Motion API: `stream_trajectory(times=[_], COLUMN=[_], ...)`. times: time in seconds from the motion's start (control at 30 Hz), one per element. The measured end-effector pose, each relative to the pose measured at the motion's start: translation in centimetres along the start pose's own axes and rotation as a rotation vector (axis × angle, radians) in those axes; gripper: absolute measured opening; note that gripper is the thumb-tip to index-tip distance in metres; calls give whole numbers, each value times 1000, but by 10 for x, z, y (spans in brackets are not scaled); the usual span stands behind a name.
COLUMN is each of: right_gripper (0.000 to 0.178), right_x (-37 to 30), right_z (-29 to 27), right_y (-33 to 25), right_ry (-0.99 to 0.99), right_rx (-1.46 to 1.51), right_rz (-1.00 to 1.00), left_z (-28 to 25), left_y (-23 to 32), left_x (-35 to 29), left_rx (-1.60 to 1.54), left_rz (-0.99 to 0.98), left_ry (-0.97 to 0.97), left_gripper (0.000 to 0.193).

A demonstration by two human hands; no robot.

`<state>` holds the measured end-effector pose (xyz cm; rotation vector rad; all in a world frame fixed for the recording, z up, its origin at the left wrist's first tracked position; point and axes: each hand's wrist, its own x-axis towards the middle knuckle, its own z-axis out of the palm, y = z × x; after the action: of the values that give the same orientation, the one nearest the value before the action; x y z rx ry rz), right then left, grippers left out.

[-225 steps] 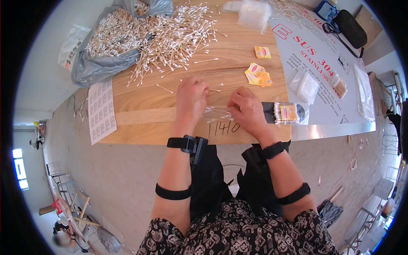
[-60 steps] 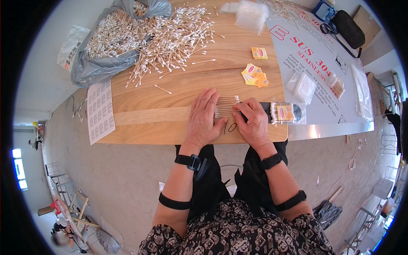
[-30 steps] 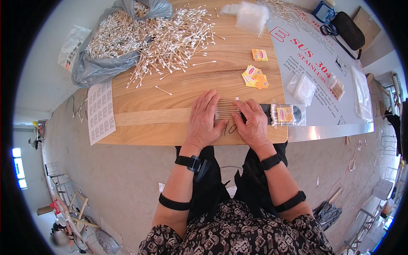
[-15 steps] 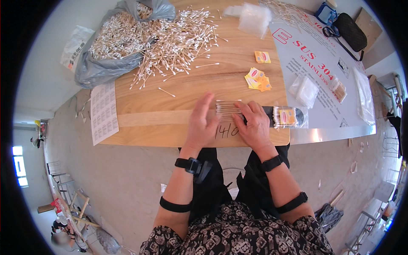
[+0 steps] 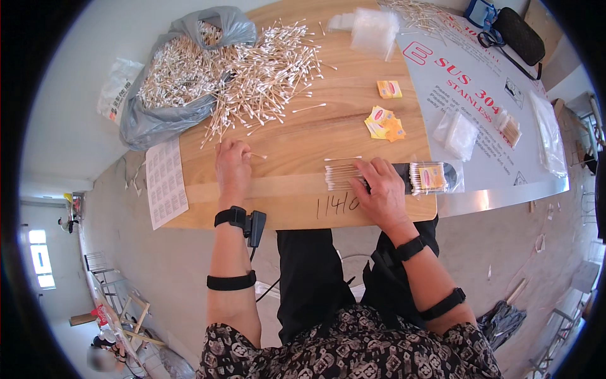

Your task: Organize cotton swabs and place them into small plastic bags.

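My left hand (image 5: 232, 167) is at the left of the wooden table, with its fingers curled down over one end of a single cotton swab (image 5: 257, 155). The swab's other tip sticks out to the right. My right hand (image 5: 382, 189) rests on the table, thumb and fingers bracketing the right ends of a flat row of cotton swabs (image 5: 341, 177). One swab lies slightly apart along the row's upper edge. Just right of this hand, a clear bag of cotton swabs (image 5: 427, 177) with a yellow card lies on a dark strip (image 5: 449, 175).
A grey plastic bag (image 5: 158, 126) spills a heap of cotton swabs (image 5: 271, 69) at the back left. Yellow cards (image 5: 384, 124), clear bags (image 5: 374, 33) and a printed sheet (image 5: 166, 183) lie about. A metal sheet (image 5: 499, 170) on the right bears more bags and a black pouch (image 5: 519, 35).
My left hand has left the row's left end and moved left to the lone cotton swab, its fingers now curled. My right hand stays on the row. The whole view has shifted slightly.
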<state>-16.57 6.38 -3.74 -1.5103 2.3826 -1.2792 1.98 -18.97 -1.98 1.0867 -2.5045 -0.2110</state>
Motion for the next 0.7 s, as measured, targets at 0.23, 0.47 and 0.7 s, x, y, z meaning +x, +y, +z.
stream_trajectory(times=[0.23,0.47,0.7], right_gripper=[30,30,28], right_x=[1,0,0], right_z=[0,-3,-2], right_y=[-1,0,-3], right_ry=[18,-11,7], right_rx=[10,15,41], right_rz=[-9,10,-3], left_z=[11,44,61], left_y=[7,55,85], left_x=[25,43,76], left_rx=[-194,-230,-276], left_rz=[-9,151,151], left_ry=[-17,-174,-96], left_gripper=[9,12,14])
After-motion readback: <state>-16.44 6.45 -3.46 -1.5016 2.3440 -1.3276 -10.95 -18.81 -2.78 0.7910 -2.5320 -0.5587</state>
